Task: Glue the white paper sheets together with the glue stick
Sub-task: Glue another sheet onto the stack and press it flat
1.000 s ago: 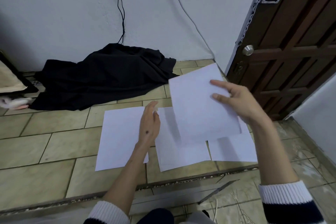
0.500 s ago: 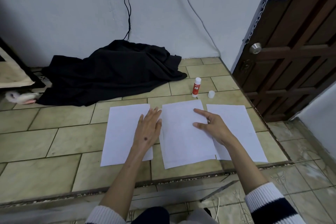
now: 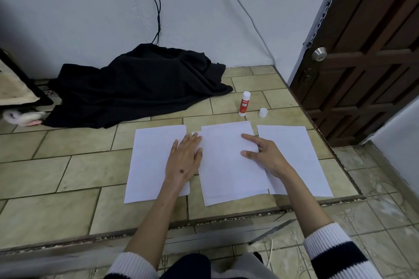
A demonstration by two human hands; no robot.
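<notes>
White paper lies in a row on the tiled floor. The left sheet [image 3: 149,163] is single, and so is the right sheet [image 3: 301,158]. In the middle a top sheet [image 3: 226,165] rests on another sheet whose edges stick out below and at the left. My left hand [image 3: 184,158] lies flat with fingers spread across the left sheet's right edge and the middle stack. My right hand [image 3: 264,154] presses its fingers on the stack's right side. A red and white glue stick [image 3: 244,104] stands upright behind the papers, uncapped, with its white cap [image 3: 263,112] beside it.
A black cloth [image 3: 136,88] is heaped against the white wall at the back left. A brown wooden door [image 3: 362,56] stands at the right. A step edge [image 3: 226,213] runs along the floor just in front of the papers. Dark furniture [image 3: 18,84] is at the far left.
My right hand brought a raised sheet down onto the middle sheet and now presses it flat. My left hand slid slightly right onto the stack. The glue stick and cap came into sight.
</notes>
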